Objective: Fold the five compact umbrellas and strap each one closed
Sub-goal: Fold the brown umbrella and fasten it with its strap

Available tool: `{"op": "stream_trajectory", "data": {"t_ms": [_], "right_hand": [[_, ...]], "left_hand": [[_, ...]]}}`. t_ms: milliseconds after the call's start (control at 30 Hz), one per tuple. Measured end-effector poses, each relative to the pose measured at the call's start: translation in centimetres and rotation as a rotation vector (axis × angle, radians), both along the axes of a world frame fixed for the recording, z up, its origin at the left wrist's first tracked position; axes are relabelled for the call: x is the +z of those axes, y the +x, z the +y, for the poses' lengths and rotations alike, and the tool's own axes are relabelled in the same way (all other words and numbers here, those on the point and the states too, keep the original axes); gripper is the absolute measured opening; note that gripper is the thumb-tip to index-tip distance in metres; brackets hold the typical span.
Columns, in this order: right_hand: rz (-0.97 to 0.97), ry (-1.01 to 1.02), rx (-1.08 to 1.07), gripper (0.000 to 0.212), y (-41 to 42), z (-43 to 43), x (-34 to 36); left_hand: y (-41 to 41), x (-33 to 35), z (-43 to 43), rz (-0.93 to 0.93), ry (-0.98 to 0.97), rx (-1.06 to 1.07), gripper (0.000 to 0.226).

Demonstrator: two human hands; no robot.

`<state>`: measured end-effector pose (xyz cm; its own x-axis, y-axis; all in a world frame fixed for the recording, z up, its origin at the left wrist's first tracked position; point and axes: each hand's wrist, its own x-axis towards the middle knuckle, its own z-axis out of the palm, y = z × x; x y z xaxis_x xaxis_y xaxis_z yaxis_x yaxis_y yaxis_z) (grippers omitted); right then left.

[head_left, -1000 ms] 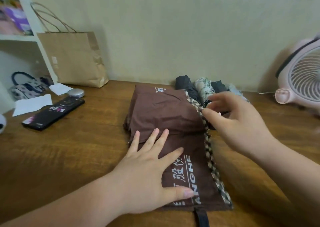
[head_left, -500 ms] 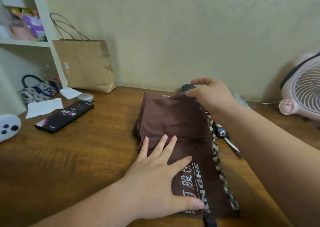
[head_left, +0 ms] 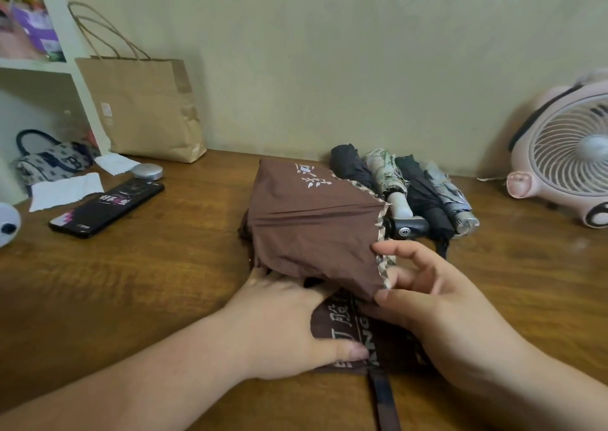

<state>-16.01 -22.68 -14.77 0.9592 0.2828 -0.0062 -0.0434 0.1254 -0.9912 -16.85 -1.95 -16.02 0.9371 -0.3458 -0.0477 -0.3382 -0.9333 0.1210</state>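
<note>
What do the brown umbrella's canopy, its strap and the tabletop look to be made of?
Brown canopy: thin matte woven fabric, probably polyester; it creases and drapes softly. Strap: dark flat webbing, likely nylon; weave too blurred to confirm. Tabletop: wood or veneer, glossy varnish; grain streaks and glare show.

White "ANG" and Chinese characters — on the brown umbrella (head_left: 312,233)

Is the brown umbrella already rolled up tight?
No, the brown umbrella lies loose on the table, the right hand pinching its checked edge.
</note>
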Motion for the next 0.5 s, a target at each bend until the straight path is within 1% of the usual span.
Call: {"op": "stream_trajectory", "data": {"t_ms": [67,167,233,267,333,367,400,433,467,500], "right_hand": [[-0.028,-0.035,0.075,0.053,-0.3,-0.8,0.2],[-0.139,-0.183,0.162,0.051,-0.9,-1.5,0.1],[-0.191,-0.262,0.170,0.047,-0.9,-2.2,-0.3],[-0.196,-0.269,0.155,0.040,-0.8,-2.5,-0.4],[-0.167,-0.256,0.130,0.025,-0.7,-2.9,-0.6],[-0.159,-0.261,0.120,0.030,-0.5,-3.1,-0.7],[-0.161,-0.277,0.100,0.039,-0.4,-3.2,-0.8],[-0.179,-0.291,0.071,0.039,-0.3,-3.2,-0.9],[-0.201,-0.303,0.048,0.033,-0.2,-3.1,-0.9],[-0.213,-0.304,0.038,0.024,-0.2,-2.9,-0.9]], "left_hand": [[-0.3,0.1,0.2,-0.052,-0.039,-0.033,0.084],[-1.1,0.1,0.8,-0.110,-0.025,-0.072,0.072],[-2.0,0.3,1.1,-0.112,-0.023,-0.091,0.061],[-2.5,0.2,1.2,-0.096,-0.022,-0.093,0.056],[-3.4,0.2,1.6,-0.056,-0.027,-0.102,0.059],[-3.9,0.1,2.0,-0.023,-0.040,-0.103,0.064],[-4.3,-0.1,2.6,-0.002,-0.079,-0.099,0.067],[-4.7,-0.3,3.2,-0.014,-0.164,-0.083,0.065],[-5.1,-0.6,3.7,-0.063,-0.292,-0.056,0.059],[-5.4,-0.8,4.1,-0.130,-0.448,0.015,0.048]]}}
